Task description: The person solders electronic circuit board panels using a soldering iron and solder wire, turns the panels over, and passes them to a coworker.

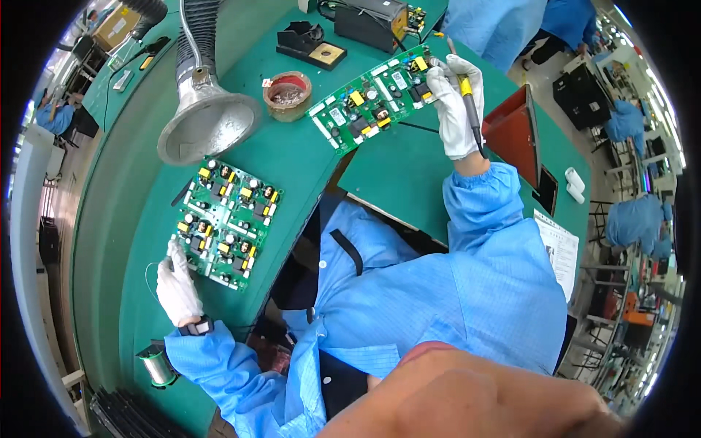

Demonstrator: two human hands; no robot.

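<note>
My right hand (457, 102), in a white glove, is closed on the right end of a long green circuit board (372, 102). The same hand also holds a soldering iron (469, 98) with a yellow grip, its cord end toward my wrist. Lower left, my gloved left hand (177, 287) has its fingers drawn together at the left edge of a second, squarish panel of circuit boards (230, 223), which lies on the table. A thin solder wire (148, 281) loops beside that hand and seems pinched in its fingers; the fingertips are small in view.
A metal fume hood (208, 124) on a ribbed hose hangs above the table. Near it are a tape roll (288, 95), an iron stand (312, 47) and a dark station box (371, 23). A solder spool (156, 367) stands lower left; a red bin (511, 128) and paper sheet (558, 252) are right.
</note>
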